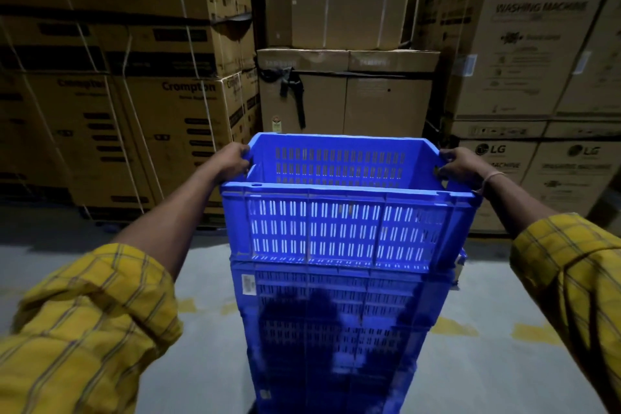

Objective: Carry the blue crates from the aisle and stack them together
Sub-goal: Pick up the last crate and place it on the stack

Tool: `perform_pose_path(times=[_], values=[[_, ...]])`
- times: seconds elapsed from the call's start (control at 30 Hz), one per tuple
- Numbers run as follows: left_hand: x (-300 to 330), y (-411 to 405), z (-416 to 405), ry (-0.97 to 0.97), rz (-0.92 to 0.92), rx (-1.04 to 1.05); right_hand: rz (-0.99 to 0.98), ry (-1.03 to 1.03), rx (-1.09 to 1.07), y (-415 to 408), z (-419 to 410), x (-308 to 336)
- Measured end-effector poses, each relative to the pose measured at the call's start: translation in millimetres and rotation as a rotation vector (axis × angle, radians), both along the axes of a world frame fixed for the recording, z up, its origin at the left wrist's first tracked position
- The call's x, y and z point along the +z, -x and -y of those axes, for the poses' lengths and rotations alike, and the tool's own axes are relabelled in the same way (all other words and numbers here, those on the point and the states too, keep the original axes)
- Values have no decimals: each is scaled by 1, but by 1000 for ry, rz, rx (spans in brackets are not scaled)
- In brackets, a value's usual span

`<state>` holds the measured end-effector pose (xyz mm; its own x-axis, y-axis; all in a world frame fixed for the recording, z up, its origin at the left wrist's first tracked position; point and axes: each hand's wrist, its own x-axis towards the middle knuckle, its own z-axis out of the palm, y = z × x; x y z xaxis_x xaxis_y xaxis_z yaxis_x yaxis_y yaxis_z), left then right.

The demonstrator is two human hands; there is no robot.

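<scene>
A blue slotted plastic crate (346, 228) sits at the top of a stack of blue crates (336, 329) right in front of me. My left hand (233, 158) grips the handle on its left end wall. My right hand (458, 166) grips the handle on its right end wall. The top crate is empty inside and looks level on the crate below it. The lower crates are in shadow, and one bears a white label near its left edge. The foot of the stack is cut off by the frame.
Tall stacks of strapped cardboard boxes (134, 111) stand at the left. More boxes (346, 94) rise straight ahead, and washing machine cartons (537, 60) stand at the right. The grey concrete floor (201, 272) carries worn yellow marks (534, 334) beside the stack.
</scene>
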<state>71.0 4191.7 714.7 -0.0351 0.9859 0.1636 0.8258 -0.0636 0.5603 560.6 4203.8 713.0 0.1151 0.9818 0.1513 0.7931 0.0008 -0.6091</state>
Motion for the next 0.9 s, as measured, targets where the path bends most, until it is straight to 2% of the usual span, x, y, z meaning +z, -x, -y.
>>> perform_pose_path(times=[0.13, 0.23, 0.3, 0.4, 0.6, 0.77, 0.9], values=[[0, 5, 1, 13, -37, -2, 40, 2, -15, 2, -5, -1], [1, 13, 4, 37, -65, -17, 147, 22, -28, 9, -4, 1], [3, 14, 6, 54, -74, -24, 250, 58, -53, 20, 1, 3], [7, 11, 9, 81, -84, -24, 302, 152, -83, 24, 4, -3], [9, 1, 14, 179, -244, -24, 407, 131, -112, 22, 4, -10], [2, 13, 5, 137, -96, 11, 539, -3, -117, 39, 8, -2], [2, 12, 3, 126, -107, 8, 540, -32, -122, 37, 10, -5]])
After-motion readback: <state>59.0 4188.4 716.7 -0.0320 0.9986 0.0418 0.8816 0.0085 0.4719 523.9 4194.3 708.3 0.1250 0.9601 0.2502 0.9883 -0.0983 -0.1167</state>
